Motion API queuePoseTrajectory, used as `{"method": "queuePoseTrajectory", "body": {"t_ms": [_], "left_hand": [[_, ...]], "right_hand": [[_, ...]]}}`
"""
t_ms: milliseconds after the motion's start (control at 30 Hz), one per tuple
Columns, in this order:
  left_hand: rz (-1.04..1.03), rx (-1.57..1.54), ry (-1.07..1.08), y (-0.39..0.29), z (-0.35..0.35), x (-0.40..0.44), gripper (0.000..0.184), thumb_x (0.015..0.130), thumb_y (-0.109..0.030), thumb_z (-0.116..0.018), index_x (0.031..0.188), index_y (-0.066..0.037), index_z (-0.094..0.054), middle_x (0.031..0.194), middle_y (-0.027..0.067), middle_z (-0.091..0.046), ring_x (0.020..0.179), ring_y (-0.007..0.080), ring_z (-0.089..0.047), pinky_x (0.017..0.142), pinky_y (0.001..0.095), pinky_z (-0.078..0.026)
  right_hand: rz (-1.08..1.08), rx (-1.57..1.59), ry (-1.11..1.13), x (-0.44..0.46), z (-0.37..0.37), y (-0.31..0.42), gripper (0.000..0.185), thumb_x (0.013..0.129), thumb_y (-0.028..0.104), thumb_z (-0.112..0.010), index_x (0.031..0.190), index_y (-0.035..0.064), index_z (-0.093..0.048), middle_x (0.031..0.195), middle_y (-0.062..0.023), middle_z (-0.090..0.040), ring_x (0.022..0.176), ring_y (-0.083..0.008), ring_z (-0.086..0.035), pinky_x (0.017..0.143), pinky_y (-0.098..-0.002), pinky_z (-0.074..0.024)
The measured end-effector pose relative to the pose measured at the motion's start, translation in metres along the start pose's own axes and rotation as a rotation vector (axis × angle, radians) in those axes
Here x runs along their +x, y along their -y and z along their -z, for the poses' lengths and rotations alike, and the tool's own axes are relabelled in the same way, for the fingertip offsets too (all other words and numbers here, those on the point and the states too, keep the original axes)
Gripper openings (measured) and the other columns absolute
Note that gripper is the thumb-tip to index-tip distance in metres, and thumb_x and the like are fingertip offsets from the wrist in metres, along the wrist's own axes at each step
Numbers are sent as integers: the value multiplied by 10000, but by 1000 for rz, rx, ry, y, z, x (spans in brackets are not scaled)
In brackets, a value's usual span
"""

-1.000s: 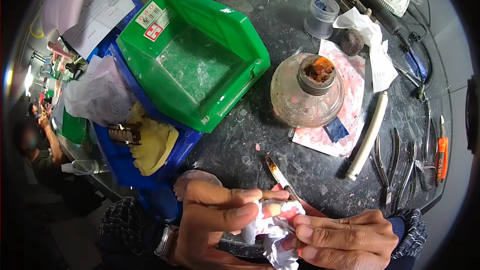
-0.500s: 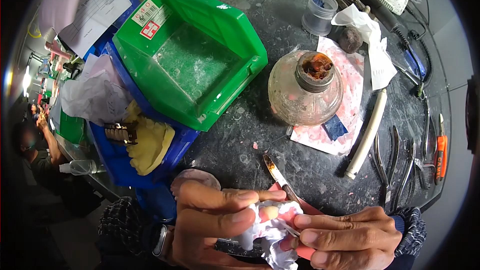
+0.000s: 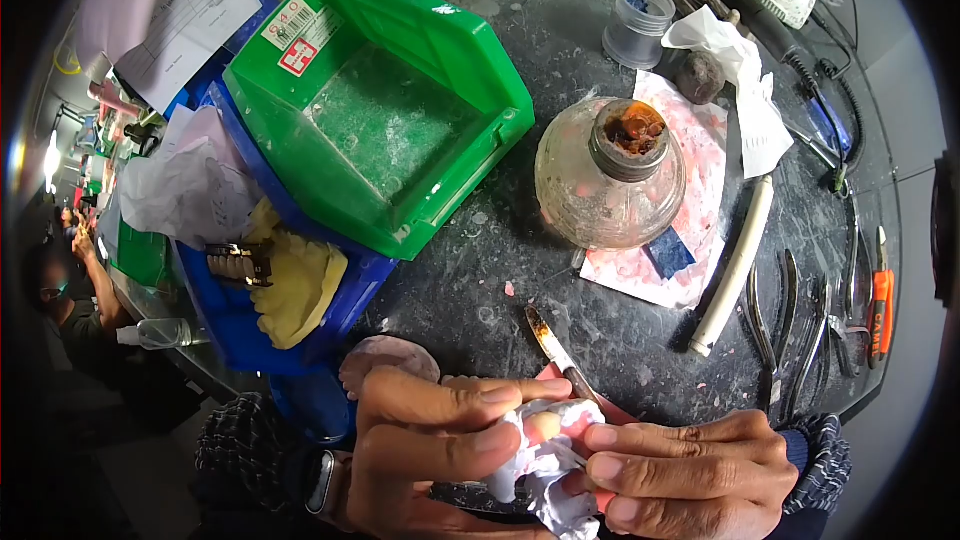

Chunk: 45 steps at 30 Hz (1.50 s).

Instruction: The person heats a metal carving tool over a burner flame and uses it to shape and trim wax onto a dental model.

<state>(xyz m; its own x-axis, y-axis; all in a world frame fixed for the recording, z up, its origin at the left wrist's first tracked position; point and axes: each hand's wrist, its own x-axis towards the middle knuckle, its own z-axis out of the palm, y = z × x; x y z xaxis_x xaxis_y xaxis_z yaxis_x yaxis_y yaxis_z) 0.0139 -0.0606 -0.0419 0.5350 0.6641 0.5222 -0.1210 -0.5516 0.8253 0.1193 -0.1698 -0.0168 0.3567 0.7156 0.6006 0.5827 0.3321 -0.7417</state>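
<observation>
My left hand (image 3: 430,440) curls its fingers around a crumpled white piece (image 3: 535,455) with pink parts and a pale yellowish bump. Its exact kind is unclear. From the other side, my right hand (image 3: 690,475) presses its fingertips against the same piece, the fingers pinched together. A thin greyish tip shows faintly at those fingertips; the rest of it is hidden. Just beyond the hands lies a wax knife (image 3: 560,358) with a brown-stained blade. Under the hands, partly covered, is a pink sheet (image 3: 620,412). A round pinkish block (image 3: 388,360) sits behind my left hand.
A glass spirit lamp (image 3: 610,200) stands on stained paper (image 3: 705,250). To the left are a green bin (image 3: 420,130) and a blue tray (image 3: 345,295) holding a yellowish cast (image 3: 305,285). Pliers (image 3: 770,330) and a pale tube (image 3: 735,270) lie right. A person (image 3: 85,310) is far left.
My right fingertips have shifted slightly left and up over the white piece, covering more of the thin tip. The white piece is turned a little. Things on the bench stay put.
</observation>
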Motion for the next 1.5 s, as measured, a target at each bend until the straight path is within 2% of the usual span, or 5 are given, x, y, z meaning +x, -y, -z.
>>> {"method": "queuePoseTrajectory", "body": {"t_ms": [1033,1200,1333,1367,1500], "left_hand": [[73,-8,-21,-5,5,-9,611,548,-63,-762,1006,-86,-357,912,83,-415,626,232,-608,658,351,-486],[-316,67,65,6,9,12,667,561,-421,-691,1008,9,-445,863,115,-524,703,223,-595,669,334,-443],[-285,-2,-132,8,-4,2,745,568,-561,-637,972,46,-482,829,157,-596,696,242,-600,681,336,-440],[-65,51,42,-9,6,1,658,574,-178,-768,1073,-96,-347,918,62,-397,661,175,-597,664,378,-428],[-130,62,-208,-3,-11,-8,501,685,-244,-689,1004,-62,-347,887,52,-365,605,176,-588,616,358,-437]], "right_hand": [[6,299,-71,-1,28,-4,177,687,18,-671,813,18,-546,840,-171,-599,786,-312,-616,715,-381,-523],[-426,334,-415,-5,16,3,333,668,81,-708,789,75,-398,801,-106,-520,731,-247,-619,669,-326,-549],[-265,286,-4,4,30,-5,248,674,42,-701,766,19,-472,771,-178,-595,705,-264,-635,579,-312,-558],[-241,324,-5,3,28,-5,233,652,47,-719,735,-1,-506,749,-206,-611,699,-287,-635,561,-321,-556],[-63,289,126,5,23,-4,183,650,3,-697,790,-29,-582,831,-178,-615,849,-305,-609,715,-379,-513]]}}
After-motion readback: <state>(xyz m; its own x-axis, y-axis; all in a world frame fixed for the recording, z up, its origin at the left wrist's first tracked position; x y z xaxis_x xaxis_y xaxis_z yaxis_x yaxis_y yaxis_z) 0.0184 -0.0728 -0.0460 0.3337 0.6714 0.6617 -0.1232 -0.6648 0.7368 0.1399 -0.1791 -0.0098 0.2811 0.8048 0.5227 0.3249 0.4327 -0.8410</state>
